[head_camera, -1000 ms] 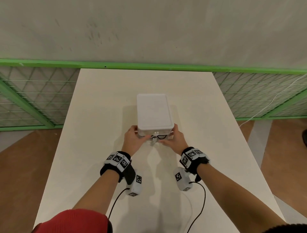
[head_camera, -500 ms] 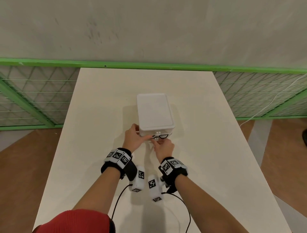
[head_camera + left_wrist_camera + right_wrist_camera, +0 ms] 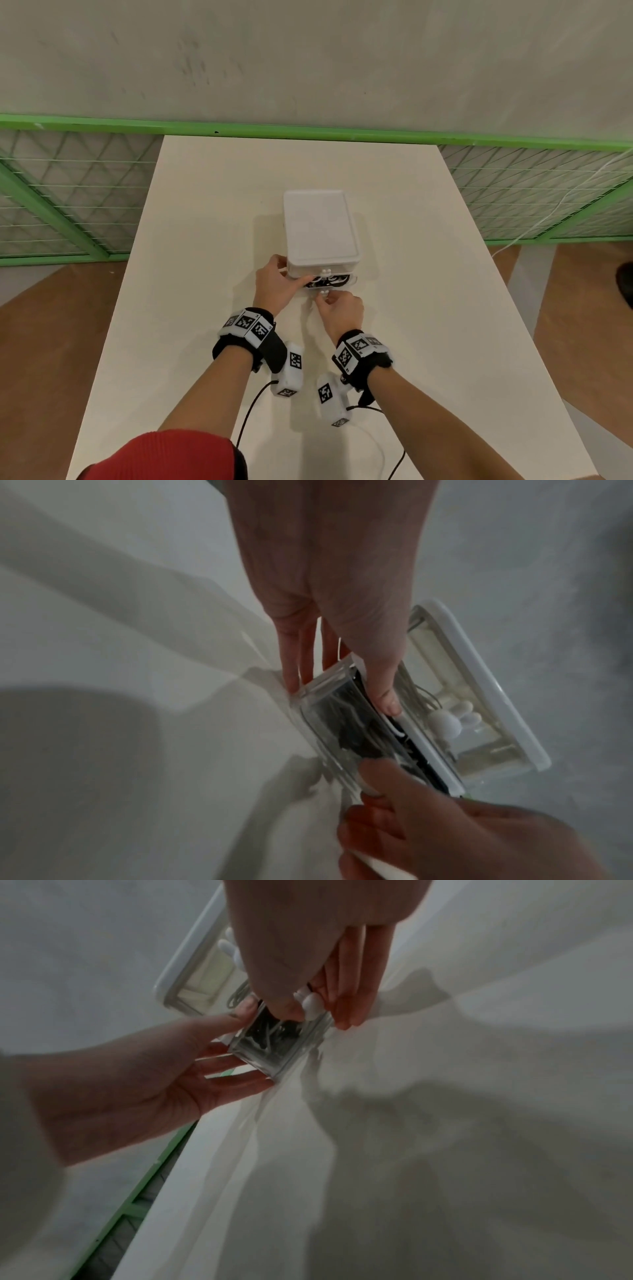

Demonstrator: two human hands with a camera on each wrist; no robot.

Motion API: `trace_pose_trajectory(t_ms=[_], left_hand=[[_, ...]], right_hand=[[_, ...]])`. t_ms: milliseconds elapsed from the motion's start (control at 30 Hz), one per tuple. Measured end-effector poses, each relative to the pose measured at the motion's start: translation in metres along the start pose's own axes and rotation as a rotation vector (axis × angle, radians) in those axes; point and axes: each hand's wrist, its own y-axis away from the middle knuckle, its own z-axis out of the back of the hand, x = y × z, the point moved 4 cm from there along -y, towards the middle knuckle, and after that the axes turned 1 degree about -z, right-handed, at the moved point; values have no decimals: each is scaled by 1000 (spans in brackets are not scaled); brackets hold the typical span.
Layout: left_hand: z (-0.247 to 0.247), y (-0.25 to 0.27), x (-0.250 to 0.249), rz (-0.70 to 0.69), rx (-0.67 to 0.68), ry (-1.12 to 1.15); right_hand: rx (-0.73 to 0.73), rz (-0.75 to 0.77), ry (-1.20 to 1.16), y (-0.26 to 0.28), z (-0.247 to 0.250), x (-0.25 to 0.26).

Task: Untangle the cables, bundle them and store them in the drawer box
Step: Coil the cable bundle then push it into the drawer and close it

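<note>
Drawer box: small white plastic unit with a flat lid and see-through drawers, sitting about mid-table, long side running away from the person.

Lower drawer: clear plastic, pulled out a little toward the person, so a gap shows under the white top part. It has a little white bunny-shaped knob on the front; the upper drawer has the same kind of knob.

Cables: dark and white loops packed inside the lower drawer, visible through the clear walls. Can't tell how neatly they're bundled, too blurry.

Right hand: right at the drawer front, thumb and forefinger pinching the white knob, other fingers loosely extended beside it.

Left hand: on the box's near-left corner, thumb lying along the top edge of the open drawer, fingers straight down the drawer's side wall. Looks like steadying contact, not a curled grip.

Change: half a second ago the drawer was nearly flush with the box, now it's out further and the cables show more. A second ago the right hand was at the box's right corner, now it's centred on the knob. Left hand's hardly budged.

Around: green-framed mesh fence behind the table, plain wall above it.
</note>
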Motion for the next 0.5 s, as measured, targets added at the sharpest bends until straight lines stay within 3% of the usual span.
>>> trace_pose_trajectory(t_ms=[100,233,333,500], left_hand=[[1,2,4,-13,48,22],[1,-1,4,-10,81,-11],[-2,-4,0,13,71,-18],[-1,-9,-4,7,52,-101]], right_hand=[[77,24,-32,-3,21,-12],[-114,47,-92,-13,51,-28],[-18,156,-219,-25,48,-15],[47,121,-183,-40,53,-2]])
